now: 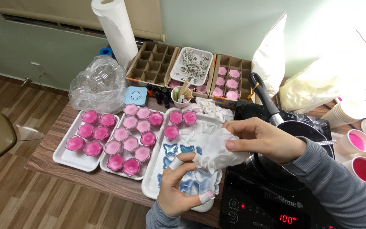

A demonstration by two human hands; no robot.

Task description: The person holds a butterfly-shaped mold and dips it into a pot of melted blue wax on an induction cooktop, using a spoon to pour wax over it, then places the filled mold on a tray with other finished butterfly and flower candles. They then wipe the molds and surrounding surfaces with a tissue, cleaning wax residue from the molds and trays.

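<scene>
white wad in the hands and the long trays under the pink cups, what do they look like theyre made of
White wad: soft tissue or thin cloth, matte, crumpled into folds between the left hand and right hand; which one is unclear. Trays: probably plastic or foam, smooth white with rounded raised rims and a slight sheen.

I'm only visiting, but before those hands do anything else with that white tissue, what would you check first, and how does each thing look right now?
1. Both hands on the white tissue: ok; left hand holds it from below, right hand pinches it from above.
2. Left fingertips taped: ok, white tape shows.
3. Induction cooker display: not ok for loose tissue; it is lit.
4. Black pan contents: cannot tell, the hand hides them.
5. Tray of blue butterfly moulds under the hands: ok, lies flat.
6. Cups of pink liquid at right: ok, upright.
</scene>
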